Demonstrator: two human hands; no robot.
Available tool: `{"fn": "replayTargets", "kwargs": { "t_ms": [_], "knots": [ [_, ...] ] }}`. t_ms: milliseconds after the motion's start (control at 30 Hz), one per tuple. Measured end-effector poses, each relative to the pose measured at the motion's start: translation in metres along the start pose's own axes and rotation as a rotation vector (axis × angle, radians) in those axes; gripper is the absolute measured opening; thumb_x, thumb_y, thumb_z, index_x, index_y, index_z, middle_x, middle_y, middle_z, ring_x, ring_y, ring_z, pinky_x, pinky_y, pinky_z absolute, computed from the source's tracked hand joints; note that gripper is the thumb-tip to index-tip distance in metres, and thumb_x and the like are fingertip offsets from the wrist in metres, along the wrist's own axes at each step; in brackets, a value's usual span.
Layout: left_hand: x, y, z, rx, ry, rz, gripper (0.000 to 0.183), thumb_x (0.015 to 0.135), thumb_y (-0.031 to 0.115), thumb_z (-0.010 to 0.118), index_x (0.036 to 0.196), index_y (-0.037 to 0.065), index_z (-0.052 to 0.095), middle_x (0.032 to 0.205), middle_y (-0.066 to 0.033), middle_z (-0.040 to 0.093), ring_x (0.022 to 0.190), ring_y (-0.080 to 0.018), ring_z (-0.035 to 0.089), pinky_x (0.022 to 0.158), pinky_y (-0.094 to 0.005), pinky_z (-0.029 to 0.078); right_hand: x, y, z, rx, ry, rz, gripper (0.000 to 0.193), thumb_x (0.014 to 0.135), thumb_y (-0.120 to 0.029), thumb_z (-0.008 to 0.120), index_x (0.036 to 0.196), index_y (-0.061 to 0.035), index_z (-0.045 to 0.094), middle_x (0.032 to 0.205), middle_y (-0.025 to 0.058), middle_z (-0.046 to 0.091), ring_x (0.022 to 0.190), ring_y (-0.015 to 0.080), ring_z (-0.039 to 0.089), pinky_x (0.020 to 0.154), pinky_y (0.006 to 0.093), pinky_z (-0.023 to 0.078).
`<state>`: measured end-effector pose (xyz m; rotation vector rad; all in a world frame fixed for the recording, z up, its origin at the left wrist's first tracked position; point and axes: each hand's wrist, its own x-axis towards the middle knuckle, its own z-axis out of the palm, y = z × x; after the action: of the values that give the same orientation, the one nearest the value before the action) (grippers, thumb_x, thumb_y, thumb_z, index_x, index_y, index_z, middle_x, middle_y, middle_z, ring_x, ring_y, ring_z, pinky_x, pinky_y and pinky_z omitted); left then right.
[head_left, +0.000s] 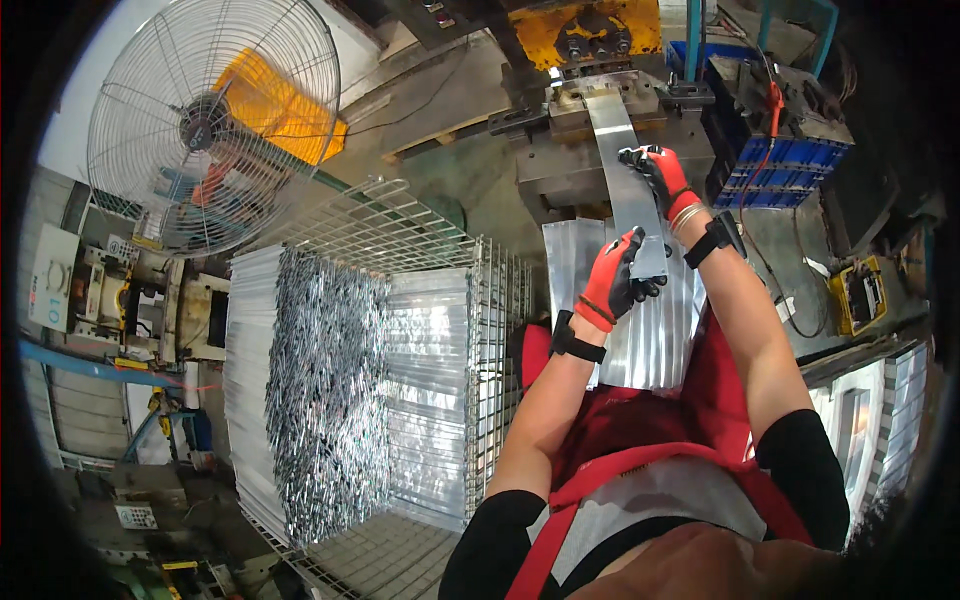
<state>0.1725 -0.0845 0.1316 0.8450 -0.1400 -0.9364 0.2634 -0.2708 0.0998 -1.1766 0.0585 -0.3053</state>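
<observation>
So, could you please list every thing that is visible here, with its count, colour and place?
metal strip: one, silver, runs from the press down to both hands
press machine: one, grey with a yellow top, upper middle
sheet stack: one, silver, on the lap under the strip
wire cage: one, grey, left of the person, packed with silver metal pieces
fan: one, grey wire guard, upper left
blue crates: a few, upper right
apron: one, red, on the person
left hand: red and black glove, grips the strip's near end
right hand: red and black glove, fingers on the strip's right edge
</observation>
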Motion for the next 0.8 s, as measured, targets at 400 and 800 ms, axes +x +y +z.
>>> {"fn": "replayTargets", "kwargs": {
  "t_ms": [400,800],
  "knots": [
    [0.004,-0.009,-0.003,-0.006,0.076,0.048,0.046,0.094,0.044,0.045,0.1,0.0,0.06,0.081,-0.0102,0.066,0.057,-0.0182,0.064,0.041,-0.0249,0.047,-0.001,-0.003,0.002,0.046,0.012,-0.009,0.02,0.078,-0.013,0.061,0.089,0.0014,0.069,0.083,0.0065,0.067,0.075,0.0151,0.062,0.072,0.0271,0.048],
    [-0.062,-0.056,-0.036,0.826,-0.268,0.604,0.049,0.089,0.01,0.052,0.136,0.003,0.041,0.129,-0.0082,0.052,0.106,-0.018,0.055,0.089,-0.0297,0.043,-0.101,0.016,-0.028,-0.047,-0.099,-0.018,0.038,0.093,-0.022,0.048,0.122,0.0028,0.054,0.124,0.0123,0.057,0.118,0.0203,0.05,0.104,0.033,0.034]
  ]
}}
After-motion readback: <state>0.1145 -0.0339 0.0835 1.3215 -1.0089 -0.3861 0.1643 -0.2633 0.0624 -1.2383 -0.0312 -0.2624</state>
